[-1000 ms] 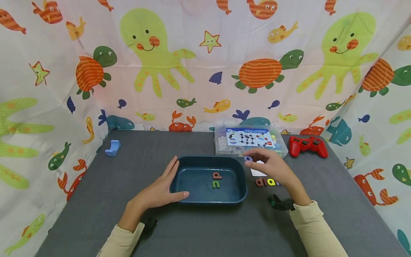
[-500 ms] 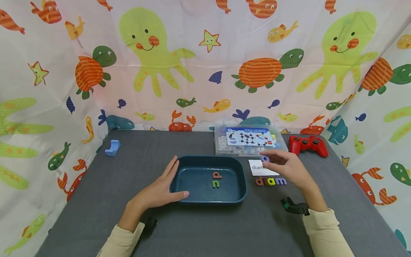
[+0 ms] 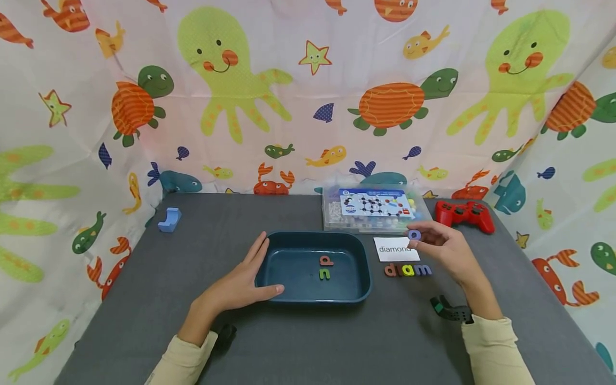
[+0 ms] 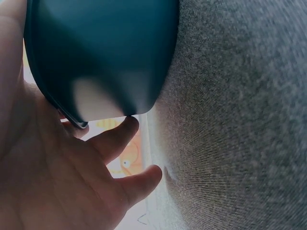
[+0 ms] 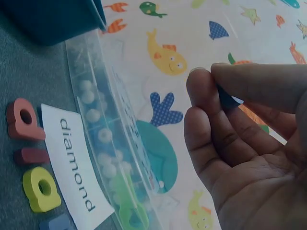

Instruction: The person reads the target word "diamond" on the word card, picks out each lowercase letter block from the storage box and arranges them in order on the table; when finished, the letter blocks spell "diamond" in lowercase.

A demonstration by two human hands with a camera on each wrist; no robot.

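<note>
The right hand (image 3: 447,250) is closed in a pinch, thumb and fingertips gripping a small purple letter o (image 3: 410,235). That letter sits at the very tips, on the hand's left side, raised off the table (image 3: 313,342); in the head view it shows just beyond the upper right corner of a white card (image 3: 391,250) printed "diamond". (From the right wrist only a dark sliver of it peeks out between the fingers.) A fingertip overlaps the card's right end in the head view.

Nearer the person than the card, a row of letters lies on the table: a reddish-brown d (image 3: 388,271), a darker i (image 3: 399,270), a yellow a (image 3: 405,271) and a purple m (image 3: 423,270).

The left hand (image 3: 236,289) is spread, its fingers reaching along the left wall of a dark blue tray (image 3: 289,272) and its thumb over the near rim at that corner. Inside the tray lie a reddish-brown letter (image 3: 326,263) and, just nearer the person, a green n (image 3: 321,275).

Farther out, behind the card, stands a clear plastic box (image 3: 332,220) with a red game controller (image 3: 464,215) to its right. A light blue block (image 3: 168,222) lies well apart, at the far left.
</note>
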